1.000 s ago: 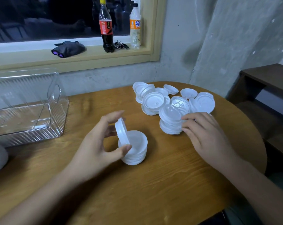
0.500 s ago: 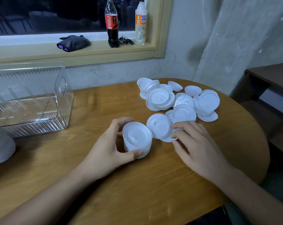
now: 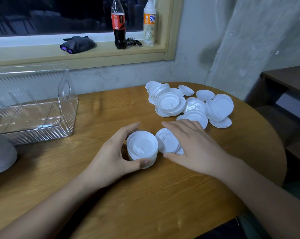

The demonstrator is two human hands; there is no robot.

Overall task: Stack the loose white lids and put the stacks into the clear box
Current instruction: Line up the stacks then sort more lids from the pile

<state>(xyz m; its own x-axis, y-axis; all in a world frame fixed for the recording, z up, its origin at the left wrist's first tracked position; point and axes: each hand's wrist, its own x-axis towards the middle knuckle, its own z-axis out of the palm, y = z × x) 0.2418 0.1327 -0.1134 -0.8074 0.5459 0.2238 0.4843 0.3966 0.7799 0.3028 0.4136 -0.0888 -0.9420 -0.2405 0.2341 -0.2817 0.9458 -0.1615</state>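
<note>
Left grip (image 3: pixel 111 157) unchanged, right grip (image 3: pixel 194 147) nearer stack (image 3: pixel 142 146)

Bare forearms (image 3: pixel 259 192), greenish garment (image 3: pixel 295 195) at lap

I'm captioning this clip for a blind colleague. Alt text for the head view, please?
A person's left hand grips a stack of white plastic lids on a round wooden table; the right hand covers loose lids beside it. More lids lie behind, a clear plastic box at left.
</note>
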